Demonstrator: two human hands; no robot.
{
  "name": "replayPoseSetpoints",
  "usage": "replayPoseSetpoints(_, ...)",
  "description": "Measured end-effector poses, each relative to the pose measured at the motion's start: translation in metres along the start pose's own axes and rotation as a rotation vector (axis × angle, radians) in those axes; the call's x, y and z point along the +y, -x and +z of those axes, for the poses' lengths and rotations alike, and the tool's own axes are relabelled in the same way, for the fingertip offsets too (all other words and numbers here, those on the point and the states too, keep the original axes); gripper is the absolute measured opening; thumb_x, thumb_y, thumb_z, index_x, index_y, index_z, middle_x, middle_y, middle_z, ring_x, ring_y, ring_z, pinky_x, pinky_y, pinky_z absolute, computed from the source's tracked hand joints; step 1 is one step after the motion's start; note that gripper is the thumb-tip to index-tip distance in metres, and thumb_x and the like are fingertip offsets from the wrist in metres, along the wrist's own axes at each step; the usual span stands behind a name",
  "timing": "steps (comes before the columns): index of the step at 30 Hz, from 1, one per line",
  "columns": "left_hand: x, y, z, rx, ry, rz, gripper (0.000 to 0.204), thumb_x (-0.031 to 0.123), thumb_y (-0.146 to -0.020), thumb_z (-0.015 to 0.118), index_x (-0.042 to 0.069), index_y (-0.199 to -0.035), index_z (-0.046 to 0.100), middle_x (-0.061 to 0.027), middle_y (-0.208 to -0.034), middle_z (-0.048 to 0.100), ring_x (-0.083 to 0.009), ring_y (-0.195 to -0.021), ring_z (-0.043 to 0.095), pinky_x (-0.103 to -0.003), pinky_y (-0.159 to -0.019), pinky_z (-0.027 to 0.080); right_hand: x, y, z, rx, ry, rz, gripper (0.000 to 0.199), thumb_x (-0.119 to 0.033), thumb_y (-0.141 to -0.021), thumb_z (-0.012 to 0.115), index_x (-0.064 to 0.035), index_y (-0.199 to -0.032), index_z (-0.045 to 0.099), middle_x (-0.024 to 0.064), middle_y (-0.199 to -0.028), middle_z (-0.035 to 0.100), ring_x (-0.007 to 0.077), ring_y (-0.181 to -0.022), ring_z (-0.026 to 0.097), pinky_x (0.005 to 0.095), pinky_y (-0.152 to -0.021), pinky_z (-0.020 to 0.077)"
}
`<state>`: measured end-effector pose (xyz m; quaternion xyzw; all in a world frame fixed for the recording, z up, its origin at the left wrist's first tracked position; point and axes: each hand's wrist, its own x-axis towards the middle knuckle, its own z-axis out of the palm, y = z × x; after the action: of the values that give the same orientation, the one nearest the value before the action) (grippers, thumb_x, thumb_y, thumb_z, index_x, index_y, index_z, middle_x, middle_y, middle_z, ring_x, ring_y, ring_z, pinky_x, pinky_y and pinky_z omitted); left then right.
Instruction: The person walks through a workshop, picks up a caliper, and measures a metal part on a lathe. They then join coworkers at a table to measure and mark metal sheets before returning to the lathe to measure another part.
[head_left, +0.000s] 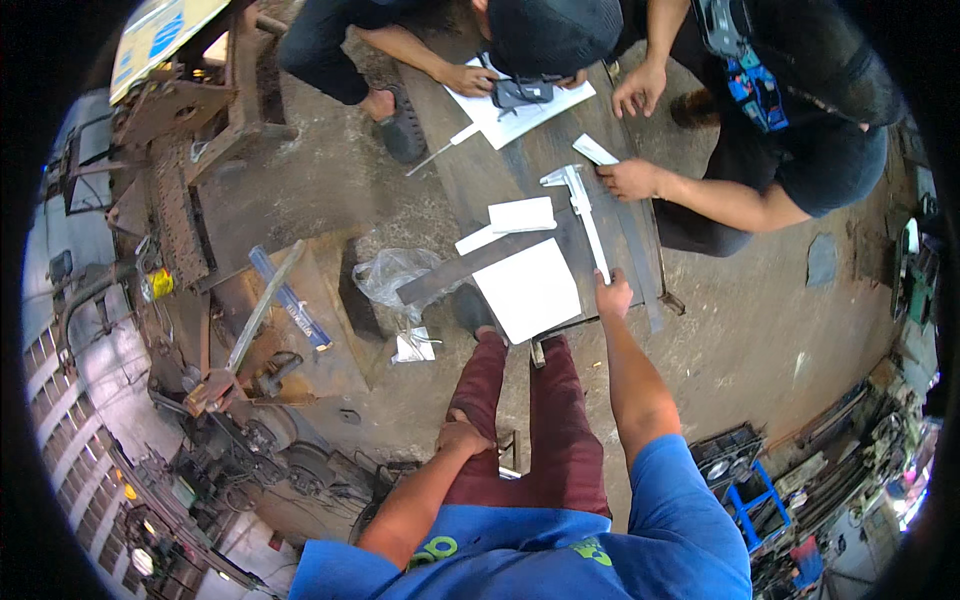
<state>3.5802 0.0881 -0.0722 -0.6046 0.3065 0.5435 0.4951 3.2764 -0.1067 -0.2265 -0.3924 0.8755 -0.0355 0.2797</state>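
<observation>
A large silver vernier caliper lies across the dark work surface, its jaws pointing away from me. The near end of its beam is in the closed fingers of my right hand. My left hand rests on my left leg, fingers laid over the trouser cloth and nothing held. Left of the caliper, a dark flat metal bar runs beneath a white sheet of paper. Smaller pieces of folded white paper lie just beyond it.
Opposite, one person bends over paper; another person's hand holds a folded white strip. A thin screwdriver-like tool lies at the far left. Clear plastic and a metal plate are left; machinery parts line both sides.
</observation>
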Motion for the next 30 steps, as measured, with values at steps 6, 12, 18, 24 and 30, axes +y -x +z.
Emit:
replayPoseSetpoints(6, 0.024, 0.013, -0.023, 0.270, 0.062, -0.065, 0.101, 0.054, -0.072, 0.077, 0.001, -0.143, 0.027, -0.0269, -0.125, 0.056, -0.0372, -0.115, 0.059, -0.043, -0.094, 0.050, 0.025, 0.002, 0.045, 0.292, 0.038, -0.280, 0.032, -0.017, -0.085, 0.067, -0.0040, -0.114, 0.062, 0.0190, -0.112, 0.064, 0.0413, -0.103, 0.059, 0.0497, -0.089, 0.0464)
replayPoseSetpoints(12, 0.031, 0.007, -0.028, 0.324, 0.059, -0.062, 0.079, 0.054, -0.077, 0.070, 0.002, -0.132, 0.045, -0.0258, -0.119, 0.060, -0.0368, -0.111, 0.061, -0.043, -0.095, 0.050, 0.030, 0.082, 0.041, 0.105, -0.287, -0.379, 0.025, -0.012, -0.085, 0.064, -0.0027, -0.108, 0.063, 0.0190, -0.103, 0.065, 0.0394, -0.098, 0.060, 0.0473, -0.085, 0.0477)
replayPoseSetpoints(18, 0.041, 0.009, -0.028, 0.305, 0.010, -0.098, 0.079, 0.055, -0.079, 0.068, 0.004, -0.134, 0.046, -0.0245, -0.122, 0.060, -0.0369, -0.114, 0.060, -0.042, -0.098, 0.048, 0.056, 0.149, -0.008, -0.402, 0.129, 0.120, 0.041, -0.029, -0.082, 0.070, -0.0023, -0.112, 0.063, 0.0218, -0.102, 0.068, 0.0411, -0.100, 0.065, 0.0481, -0.088, 0.0515)
replayPoseSetpoints(24, 0.042, 0.010, -0.023, 0.311, -0.006, -0.082, 0.079, 0.055, -0.079, 0.068, 0.004, -0.135, 0.047, -0.0242, -0.123, 0.060, -0.0367, -0.115, 0.060, -0.041, -0.099, 0.048, 0.067, 0.214, -0.064, -0.830, 0.443, 0.155, 0.070, -0.039, -0.079, 0.073, -0.0113, -0.137, 0.045, 0.0245, -0.143, 0.039, 0.0455, -0.126, 0.047, 0.0536, -0.094, 0.0495)
replayPoseSetpoints(30, 0.043, 0.008, -0.015, 0.351, -0.030, -0.067, 0.077, 0.053, -0.080, 0.067, 0.002, -0.134, 0.047, -0.0261, -0.124, 0.059, -0.0370, -0.112, 0.062, -0.042, -0.096, 0.050, 0.074, 0.209, -0.072, -0.864, 0.434, 0.032, 0.072, -0.041, -0.076, 0.074, -0.0106, -0.135, 0.047, 0.0260, -0.134, 0.045, 0.0451, -0.120, 0.053, 0.0489, -0.093, 0.0509)
